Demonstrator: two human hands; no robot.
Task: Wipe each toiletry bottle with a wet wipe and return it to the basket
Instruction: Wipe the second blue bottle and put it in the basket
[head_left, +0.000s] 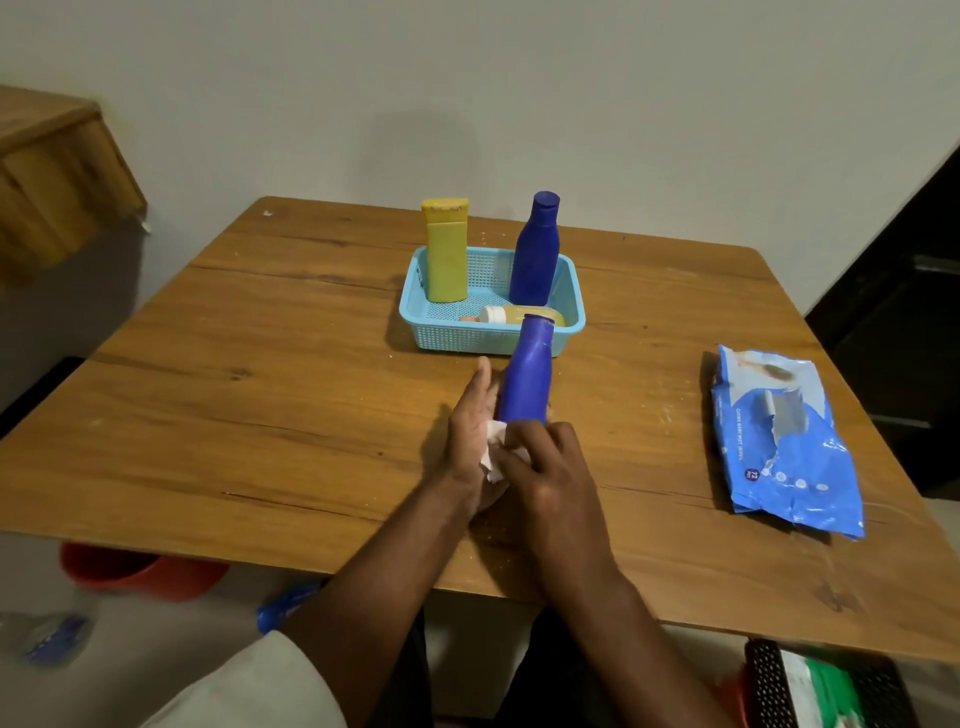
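Above the wooden worktop (291, 395), just in front of the light-blue basket (457, 338), the left hand (475, 431) cradles a dark-blue bottle (527, 374) with fingers nearly straight along its side. The right hand (550, 467) curls its fingers round the bottle's base, pressing a white wet wipe (493, 454) there — a blue wipes pack (784, 441) lies well apart to the right.
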